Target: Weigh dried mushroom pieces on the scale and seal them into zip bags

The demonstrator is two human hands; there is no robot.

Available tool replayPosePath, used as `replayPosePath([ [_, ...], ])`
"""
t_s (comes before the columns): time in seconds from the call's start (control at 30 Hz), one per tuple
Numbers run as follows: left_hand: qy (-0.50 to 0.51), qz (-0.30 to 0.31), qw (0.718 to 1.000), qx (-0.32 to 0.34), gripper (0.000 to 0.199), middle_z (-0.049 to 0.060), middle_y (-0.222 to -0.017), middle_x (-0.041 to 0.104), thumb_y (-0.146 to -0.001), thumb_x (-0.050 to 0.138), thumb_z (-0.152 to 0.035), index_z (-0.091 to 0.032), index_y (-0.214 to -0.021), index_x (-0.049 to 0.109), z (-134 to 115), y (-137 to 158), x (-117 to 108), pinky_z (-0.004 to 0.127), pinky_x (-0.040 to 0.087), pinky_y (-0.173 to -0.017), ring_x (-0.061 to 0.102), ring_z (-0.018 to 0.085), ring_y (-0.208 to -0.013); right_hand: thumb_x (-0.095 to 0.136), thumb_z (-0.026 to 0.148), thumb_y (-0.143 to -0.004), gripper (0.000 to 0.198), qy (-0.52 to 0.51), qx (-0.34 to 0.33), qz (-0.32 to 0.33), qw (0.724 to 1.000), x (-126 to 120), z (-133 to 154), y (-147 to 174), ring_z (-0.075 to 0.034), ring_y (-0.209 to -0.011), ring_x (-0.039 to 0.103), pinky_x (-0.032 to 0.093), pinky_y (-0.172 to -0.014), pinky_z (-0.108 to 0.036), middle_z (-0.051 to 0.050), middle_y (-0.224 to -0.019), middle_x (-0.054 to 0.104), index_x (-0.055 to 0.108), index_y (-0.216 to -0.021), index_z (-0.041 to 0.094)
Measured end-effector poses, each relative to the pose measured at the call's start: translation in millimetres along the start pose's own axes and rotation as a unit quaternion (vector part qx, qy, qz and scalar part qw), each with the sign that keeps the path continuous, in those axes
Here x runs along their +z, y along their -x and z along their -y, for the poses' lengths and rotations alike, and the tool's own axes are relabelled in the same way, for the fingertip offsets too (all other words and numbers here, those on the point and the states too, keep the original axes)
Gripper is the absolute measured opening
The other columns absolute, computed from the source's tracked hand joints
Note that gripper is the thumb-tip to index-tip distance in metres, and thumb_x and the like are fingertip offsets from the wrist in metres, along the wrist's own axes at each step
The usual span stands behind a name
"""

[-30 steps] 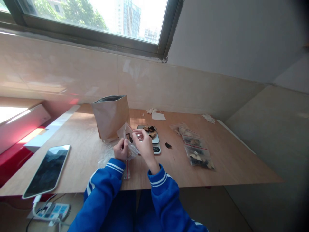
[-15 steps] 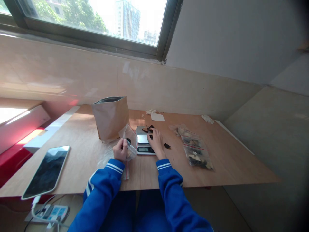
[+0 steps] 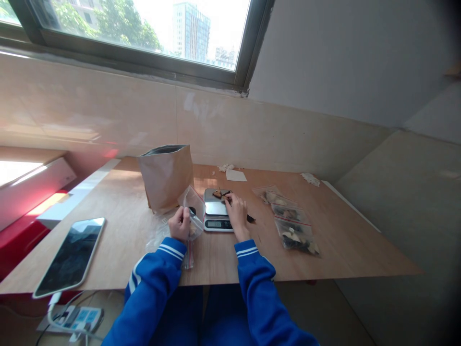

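My left hand point(image 3: 179, 224) is closed on the edge of a clear zip bag point(image 3: 195, 197), which stands partly open with a dark piece inside. To its right a small digital kitchen scale point(image 3: 215, 207) carries several dark and brown dried pieces point(image 3: 217, 194) on its metal plate. Over the right side of that plate is my right hand point(image 3: 237, 214), its fingertips pinched at a dark dried piece. Another dark piece point(image 3: 251, 219) lies on the table, partly hidden behind this hand.
A tall brown paper bag point(image 3: 167, 178) stands open at the back left. Filled zip bags point(image 3: 297, 236) overlap on the right, while loose plastic bags point(image 3: 158, 233) lie under my left hand. A tablet point(image 3: 70, 257) with a cable rests at the left edge. White paper point(image 3: 236, 176) is behind the scale.
My right hand has shifted slightly right on the scale plate, and its fingers have drawn closer together. More of the scale's display panel shows. My left hand stays with the bag.
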State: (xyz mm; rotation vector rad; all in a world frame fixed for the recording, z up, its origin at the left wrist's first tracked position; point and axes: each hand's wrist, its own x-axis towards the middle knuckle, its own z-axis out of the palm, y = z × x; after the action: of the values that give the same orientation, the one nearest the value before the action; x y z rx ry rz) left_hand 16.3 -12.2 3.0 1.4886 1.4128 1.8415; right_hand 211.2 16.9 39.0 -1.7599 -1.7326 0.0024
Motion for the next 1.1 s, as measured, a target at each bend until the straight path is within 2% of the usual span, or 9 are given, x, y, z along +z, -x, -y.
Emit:
replayPosePath([
  [0.13, 0.02, -0.01, 1.0, -0.017, 0.042, -0.005, -0.048, 0.035, -0.09, 0.048, -0.039, -0.02, -0.054, 0.036, -5.1, -1.6, 0.2, 0.023, 0.03, -0.048, 0.034, 0.01, -0.046, 0.054, 0.019, -0.088, 0.017, -0.144, 0.007, -0.019, 0.989, -15.4, 26.5, 2.0, -0.023, -0.096, 0.063, 0.044, -0.081, -0.032, -0.009, -0.103, 0.071, 0.066, -0.1, 0.018],
  [0.23, 0.046, -0.017, 0.998, -0.037, 0.044, -0.005, -0.048, 0.035, -0.09, 0.049, -0.042, -0.02, -0.054, 0.036, -7.6, -2.5, 0.7, 0.023, 0.029, -0.048, 0.033, 0.009, -0.046, 0.059, 0.025, -0.085, 0.016, -0.268, 0.028, -0.024, 0.963, -30.7, 55.8, 3.5, -0.019, -0.085, 0.064, 0.046, -0.074, -0.028, -0.007, -0.095, 0.072, 0.068, -0.096, 0.019],
  [0.3, 0.062, -0.02, 0.997, -0.05, 0.044, -0.005, -0.047, 0.035, -0.09, 0.047, -0.045, -0.02, -0.055, 0.037, -8.2, -2.6, 0.8, 0.023, 0.029, -0.047, 0.033, 0.009, -0.045, 0.064, 0.029, -0.081, 0.016, -0.341, 0.036, 0.005, 0.939, -39.2, 74.1, 4.4, -0.016, -0.074, 0.061, 0.045, -0.065, -0.025, -0.004, -0.089, 0.072, 0.069, -0.093, 0.019],
  [0.4, 0.068, -0.018, 0.996, -0.045, 0.046, -0.005, -0.045, 0.035, -0.091, 0.046, -0.046, -0.02, -0.054, 0.038, -7.4, -2.1, 0.1, 0.024, 0.028, -0.045, 0.033, 0.009, -0.043, 0.068, 0.033, -0.077, 0.022, -0.407, 0.041, 0.097, 0.907, -44.2, 92.1, 4.4, -0.011, -0.058, 0.053, 0.041, -0.053, -0.022, -0.002, -0.086, 0.072, 0.07, -0.093, 0.018],
  [0.47, 0.062, -0.013, 0.998, -0.03, 0.047, -0.005, -0.044, 0.035, -0.091, 0.046, -0.047, -0.02, -0.053, 0.038, -6.0, -1.2, -0.9, 0.024, 0.027, -0.044, 0.032, 0.009, -0.042, 0.069, 0.032, -0.075, 0.022, -0.405, 0.042, 0.157, 0.9, -42.8, 97.9, 3.1, -0.01, -0.054, 0.052, 0.04, -0.05, -0.022, -0.002, -0.083, 0.072, 0.071, -0.091, 0.017],
  [0.53, 0.06, -0.008, 0.998, -0.018, 0.047, -0.005, -0.042, 0.035, -0.09, 0.046, -0.048, -0.02, -0.053, 0.038, -4.2, 0.2, -1.8, 0.025, 0.027, -0.044, 0.033, 0.009, -0.04, 0.07, 0.026, -0.073, 0.015, -0.363, 0.04, 0.184, 0.912, -39.5, 101.5, 1.0, -0.012, -0.061, 0.058, 0.044, -0.056, -0.022, -0.002, -0.082, 0.072, 0.072, -0.086, 0.017],
  [0.7, 0.091, 0.012, 0.995, -0.026, 0.047, -0.004, -0.043, 0.039, -0.089, 0.049, -0.049, -0.02, -0.052, 0.043, -1.7, 4.7, -1.2, 0.025, 0.029, -0.044, 0.036, 0.009, -0.041, 0.064, 0.014, -0.076, 0.013, -0.256, 0.037, 0.14, 0.956, -28.4, 113.4, -6.2, -0.017, -0.081, 0.066, 0.05, -0.075, -0.027, -0.002, -0.088, 0.073, 0.07, -0.085, 0.02],
  [0.9, 0.175, 0.006, 0.977, -0.122, 0.048, -0.007, -0.038, 0.034, -0.085, 0.052, -0.055, -0.02, -0.054, 0.042, -9.5, 1.4, 2.7, 0.022, 0.021, -0.034, 0.029, 0.007, -0.033, 0.06, 0.02, -0.085, 0.011, -0.272, 0.006, 0.118, 0.955, -16.4, 121.6, -14.1, -0.016, -0.087, 0.067, 0.05, -0.08, -0.027, -0.005, -0.094, 0.073, 0.066, -0.094, 0.018],
  [1.1, 0.26, -0.024, 0.946, -0.193, 0.047, -0.009, -0.034, 0.033, -0.079, 0.061, -0.053, -0.019, -0.054, 0.041, -15.7, -4.4, 3.5, 0.019, 0.019, -0.03, 0.027, 0.005, -0.028, 0.063, 0.024, -0.084, 0.006, -0.297, 0.002, 0.092, 0.951, -12.0, 119.3, -21.9, -0.017, -0.085, 0.066, 0.05, -0.079, -0.029, -0.006, -0.092, 0.072, 0.064, -0.087, 0.018],
])
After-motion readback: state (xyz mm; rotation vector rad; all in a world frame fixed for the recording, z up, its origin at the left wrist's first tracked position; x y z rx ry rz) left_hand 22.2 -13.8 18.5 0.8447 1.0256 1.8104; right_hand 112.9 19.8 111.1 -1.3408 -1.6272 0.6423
